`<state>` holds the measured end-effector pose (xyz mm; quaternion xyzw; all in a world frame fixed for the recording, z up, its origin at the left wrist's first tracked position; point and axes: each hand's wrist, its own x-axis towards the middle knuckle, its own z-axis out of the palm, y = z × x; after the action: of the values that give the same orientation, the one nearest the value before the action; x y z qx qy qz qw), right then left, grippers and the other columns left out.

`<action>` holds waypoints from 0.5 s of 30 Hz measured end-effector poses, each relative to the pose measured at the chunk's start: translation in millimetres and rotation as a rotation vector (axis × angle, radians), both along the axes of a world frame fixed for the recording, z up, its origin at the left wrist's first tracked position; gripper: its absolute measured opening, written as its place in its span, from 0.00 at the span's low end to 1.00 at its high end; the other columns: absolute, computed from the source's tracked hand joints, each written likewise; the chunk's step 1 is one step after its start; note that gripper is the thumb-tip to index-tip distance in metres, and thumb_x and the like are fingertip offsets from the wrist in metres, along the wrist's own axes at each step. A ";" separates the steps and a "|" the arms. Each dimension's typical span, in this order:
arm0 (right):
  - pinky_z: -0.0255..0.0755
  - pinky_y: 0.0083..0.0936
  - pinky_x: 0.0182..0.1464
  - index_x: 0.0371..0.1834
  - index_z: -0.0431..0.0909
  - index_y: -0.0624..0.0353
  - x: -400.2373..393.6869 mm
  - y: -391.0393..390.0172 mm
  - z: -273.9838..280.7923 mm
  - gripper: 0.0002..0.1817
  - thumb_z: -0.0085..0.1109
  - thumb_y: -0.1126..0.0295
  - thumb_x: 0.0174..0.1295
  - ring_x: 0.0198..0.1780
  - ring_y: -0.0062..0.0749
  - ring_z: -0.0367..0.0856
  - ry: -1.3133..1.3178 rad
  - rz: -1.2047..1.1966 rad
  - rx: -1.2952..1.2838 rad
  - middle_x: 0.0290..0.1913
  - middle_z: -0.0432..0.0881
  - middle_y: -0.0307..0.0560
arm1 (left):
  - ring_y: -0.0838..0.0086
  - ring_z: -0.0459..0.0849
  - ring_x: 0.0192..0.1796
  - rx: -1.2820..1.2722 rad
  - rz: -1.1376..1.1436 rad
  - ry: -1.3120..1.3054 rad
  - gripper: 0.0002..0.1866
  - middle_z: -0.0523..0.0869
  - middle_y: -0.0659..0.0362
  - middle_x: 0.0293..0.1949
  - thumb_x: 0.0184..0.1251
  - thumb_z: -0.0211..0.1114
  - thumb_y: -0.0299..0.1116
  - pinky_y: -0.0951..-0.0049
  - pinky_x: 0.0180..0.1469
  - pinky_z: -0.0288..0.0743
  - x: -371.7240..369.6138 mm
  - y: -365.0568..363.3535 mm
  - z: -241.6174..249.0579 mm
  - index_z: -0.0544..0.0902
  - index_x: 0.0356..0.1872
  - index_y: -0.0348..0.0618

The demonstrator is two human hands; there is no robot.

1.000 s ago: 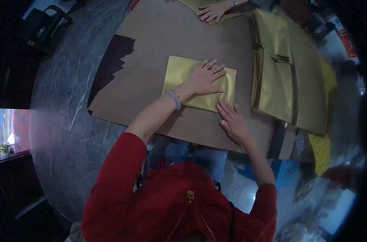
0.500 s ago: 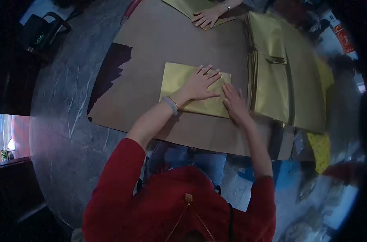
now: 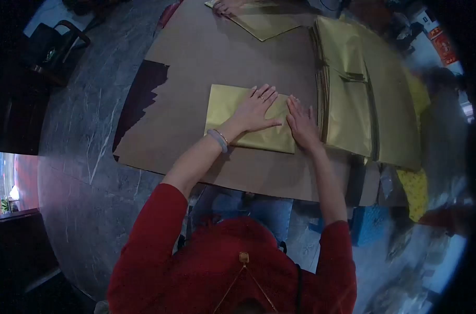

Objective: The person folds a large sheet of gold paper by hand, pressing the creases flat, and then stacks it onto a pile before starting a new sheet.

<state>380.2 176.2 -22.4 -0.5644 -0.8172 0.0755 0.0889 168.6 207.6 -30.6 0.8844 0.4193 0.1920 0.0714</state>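
A flat gold rectangular sheet or folded piece [image 3: 222,104] lies on the brown board [image 3: 196,63] in front of me. My left hand [image 3: 255,111] rests palm down on its middle and right part, fingers spread. At its right edge lies my right hand [image 3: 302,123], fingers stretched out and touching the edge. Neither hand grips anything. Just to the right of my right hand is a stack of gold folded pieces [image 3: 347,110].
Another person's hand [image 3: 226,7] is at the top, on a gold piece [image 3: 264,23] with a pointed corner. A blue crate [image 3: 368,225] and yellow cloth [image 3: 415,193] are at the lower right. A black chair [image 3: 52,47] stands at the upper left.
My left hand has shifted slightly left over the gold piece; my right hand stays at its right edge. The other person's hand has moved left, uncovering the pointed corner of their piece.
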 end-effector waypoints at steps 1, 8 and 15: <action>0.32 0.47 0.74 0.73 0.52 0.53 -0.4 -0.5 1.8 0.28 0.34 0.57 0.72 0.76 0.34 0.46 -0.002 -0.003 -0.010 0.75 0.51 0.41 | 0.60 0.51 0.74 0.004 0.000 0.000 0.47 0.59 0.52 0.71 0.59 0.48 0.69 0.58 0.74 0.42 -0.1 0.2 -0.5 0.60 0.69 0.37; 0.33 0.50 0.74 0.73 0.50 0.53 -2.2 0.6 -1.0 0.29 0.33 0.56 0.71 0.76 0.37 0.44 0.048 -0.033 0.021 0.75 0.49 0.41 | 0.60 0.51 0.74 -0.005 0.022 -0.020 0.50 0.60 0.51 0.71 0.56 0.48 0.71 0.57 0.74 0.42 -0.1 3.0 -4.6 0.60 0.69 0.38; 0.30 0.47 0.74 0.74 0.49 0.52 1.0 11.5 -3.5 0.30 0.33 0.56 0.71 0.76 0.35 0.43 -0.053 -0.071 0.004 0.75 0.50 0.41 | 0.60 0.50 0.75 -0.051 0.072 0.040 0.53 0.56 0.48 0.71 0.56 0.47 0.72 0.59 0.75 0.42 0.9 2.0 3.0 0.57 0.69 0.33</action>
<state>381.2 187.7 -25.9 -0.5948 -0.7988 0.0556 0.0713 169.5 209.6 -27.6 0.8703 0.4570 0.1661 0.0787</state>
